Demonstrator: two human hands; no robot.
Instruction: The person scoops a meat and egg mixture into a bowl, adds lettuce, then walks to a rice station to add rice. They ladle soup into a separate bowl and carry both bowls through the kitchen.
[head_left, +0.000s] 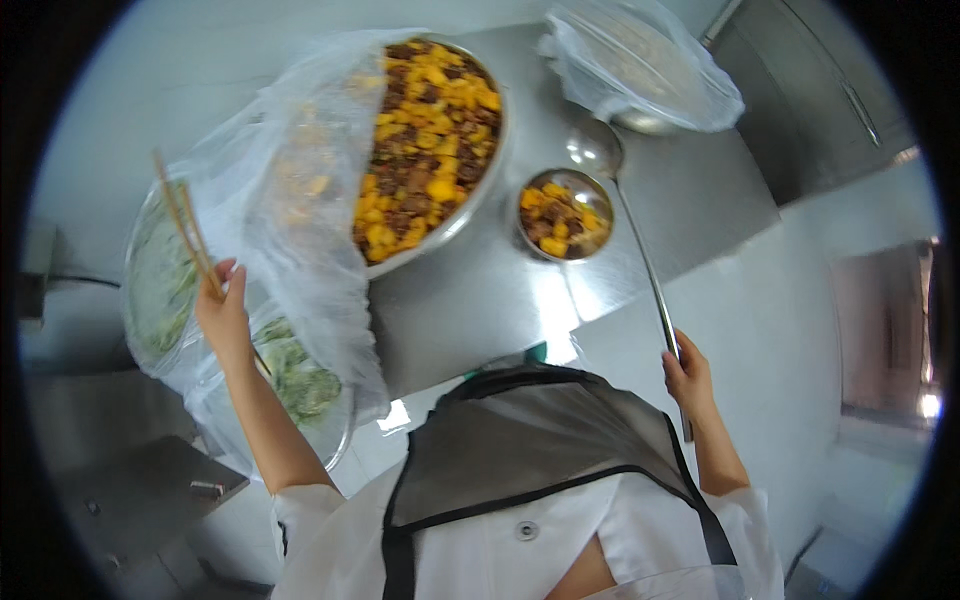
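My left hand (225, 315) grips a pair of long wooden chopsticks (184, 225), their tips pointing up over a plastic-covered tray of greens (161, 292). In my right hand (688, 379) is the long handle of a steel ladle (598, 146). The ladle's bowl lies at the table, beside a small steel bowl (566, 215) of yellow and brown food pieces. Left of that bowl stands a large metal basin (491, 172) with the same mixed food (431, 142). A clear plastic sheet (315, 165) covers its left part.
Everything stands on a stainless steel table (465, 315). At its far right sits another container under plastic wrap (645, 67). More greens (296, 375) lie under plastic below my left forearm. A steel cabinet (810, 90) is at the upper right.
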